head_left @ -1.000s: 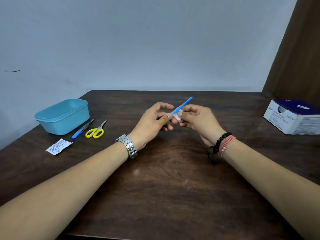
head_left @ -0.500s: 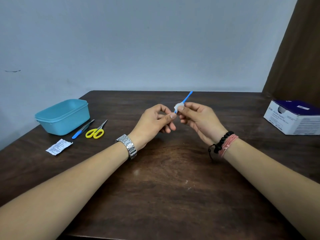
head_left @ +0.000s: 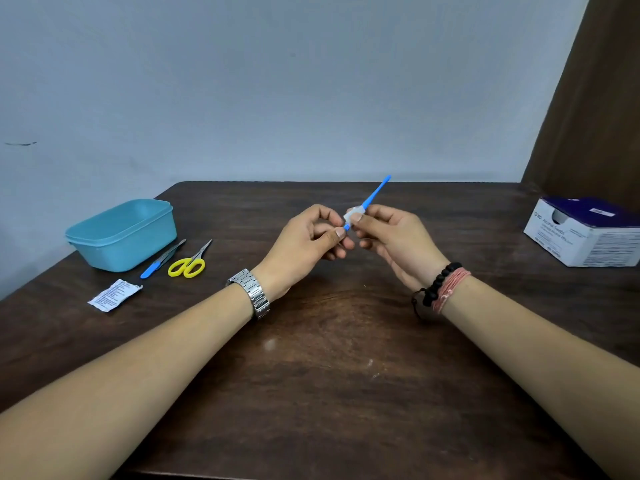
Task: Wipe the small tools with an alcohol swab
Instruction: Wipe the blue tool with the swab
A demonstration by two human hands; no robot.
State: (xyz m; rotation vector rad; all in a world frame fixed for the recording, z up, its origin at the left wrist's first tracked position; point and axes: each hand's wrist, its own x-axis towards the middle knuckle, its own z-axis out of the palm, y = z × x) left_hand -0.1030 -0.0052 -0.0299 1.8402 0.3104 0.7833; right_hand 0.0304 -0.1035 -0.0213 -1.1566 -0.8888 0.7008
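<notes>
The left hand [head_left: 304, 242] pinches the low end of a thin blue tool [head_left: 372, 196] w/ thumb & fingers. The right hand [head_left: 391, 237] pinches a small white swab [head_left: 353, 215] wrapped round the tool, just above the left thumb. The tool tilts up & to the right, its top end sticking out past the right hand. Both hands are held up over the middle of the dark wood desk [head_left: 329, 375], close together.

The left wrist has a metal watch [head_left: 252, 292]. The right wrist has a black bead band & a pink string band [head_left: 446, 287].

On the desk to the left lie small scissors w/ yellow handles [head_left: 188, 263]. Just beside them is another blue-handled tool [head_left: 161, 261]; its tip is near a teal tub [head_left: 121, 233], can't tell if it touches. Nearer the front edge lies a torn white packet [head_left: 114, 294]. Far right sits a white & dark blue box [head_left: 585, 232], w/ print too small to read.
</notes>
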